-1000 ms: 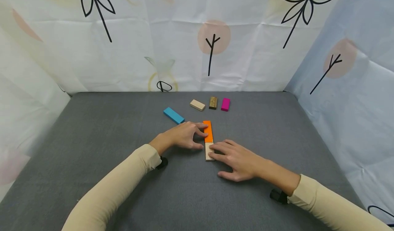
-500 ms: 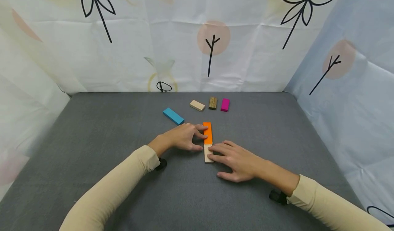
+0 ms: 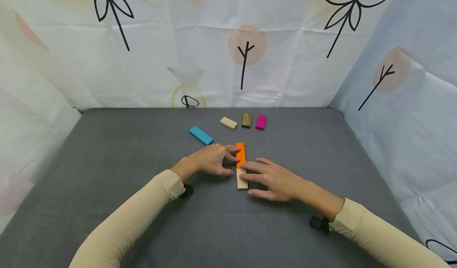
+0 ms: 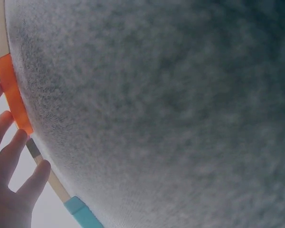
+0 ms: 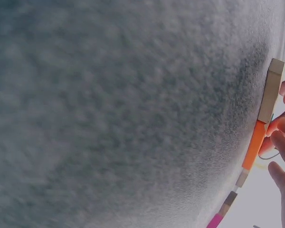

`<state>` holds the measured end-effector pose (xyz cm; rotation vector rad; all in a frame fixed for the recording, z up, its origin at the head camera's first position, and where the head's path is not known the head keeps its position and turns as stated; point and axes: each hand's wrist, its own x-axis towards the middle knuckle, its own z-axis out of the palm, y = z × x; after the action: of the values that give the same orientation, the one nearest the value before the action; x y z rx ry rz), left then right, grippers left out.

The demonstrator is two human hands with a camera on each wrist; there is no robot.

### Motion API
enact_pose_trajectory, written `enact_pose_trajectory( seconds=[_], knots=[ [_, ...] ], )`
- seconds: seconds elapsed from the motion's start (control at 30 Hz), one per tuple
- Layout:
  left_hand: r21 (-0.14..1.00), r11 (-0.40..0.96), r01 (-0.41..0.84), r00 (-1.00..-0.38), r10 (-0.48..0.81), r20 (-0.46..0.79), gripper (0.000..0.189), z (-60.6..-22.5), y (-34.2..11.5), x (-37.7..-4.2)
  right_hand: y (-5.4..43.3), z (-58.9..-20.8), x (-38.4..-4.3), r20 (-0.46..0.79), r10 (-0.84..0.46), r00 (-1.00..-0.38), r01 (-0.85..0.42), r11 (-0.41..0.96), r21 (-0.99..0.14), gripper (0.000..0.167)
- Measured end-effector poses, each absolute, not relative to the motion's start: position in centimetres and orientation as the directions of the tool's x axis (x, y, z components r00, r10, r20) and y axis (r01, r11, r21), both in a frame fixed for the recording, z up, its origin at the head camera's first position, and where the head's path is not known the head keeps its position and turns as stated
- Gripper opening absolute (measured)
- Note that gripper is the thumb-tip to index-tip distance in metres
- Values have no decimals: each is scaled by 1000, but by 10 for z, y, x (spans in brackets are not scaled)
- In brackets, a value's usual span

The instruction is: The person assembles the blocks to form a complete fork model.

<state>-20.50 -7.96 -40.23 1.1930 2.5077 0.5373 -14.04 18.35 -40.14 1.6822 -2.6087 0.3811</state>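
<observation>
An orange block [image 3: 242, 155] and a pale wooden block [image 3: 242, 185] lie end to end on the grey table, the orange one farther from me. My left hand [image 3: 214, 159] rests its fingertips on the orange block from the left, thumb spread below beside the pale one. From the right, my right hand [image 3: 276, 181] reaches over the pair with loosely extended fingers near their joint; whether its fingertips touch them I cannot tell. In the right wrist view, the pale block [image 5: 271, 92] meets the orange block [image 5: 254, 145] end to end, the hand at the image edge.
A blue block [image 3: 200, 135] lies just beyond my left hand. Farther back are a small pale block [image 3: 228, 123], a brown streaked block [image 3: 246, 120] and a magenta block [image 3: 261, 122]. Patterned cloth [image 3: 210, 46] hangs behind the grey table [image 3: 143, 137] and along both sides.
My right hand has shifted slightly away from me, its fingertips going from the pale block toward the joint with the orange one. My left hand stays nearly still at the orange block.
</observation>
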Motion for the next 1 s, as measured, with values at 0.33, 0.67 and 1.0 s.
enact_pose_trajectory(
  seconds=[0.33,0.67,1.0],
  knots=[
    [463,575,674,-598,793,-114,52,-405,-80,-203,182,-402,-145,57,-894,-444,-862,409,-299,49],
    [457,581,673,-608,787,-103,52,-403,-81,-202,181,-404,-147,66,-901,-429,-866,390,-313,49],
    [461,577,674,-607,789,-101,51,-402,-82,-201,180,-405,-151,148,-900,-410,-886,355,-298,42]
  ],
)
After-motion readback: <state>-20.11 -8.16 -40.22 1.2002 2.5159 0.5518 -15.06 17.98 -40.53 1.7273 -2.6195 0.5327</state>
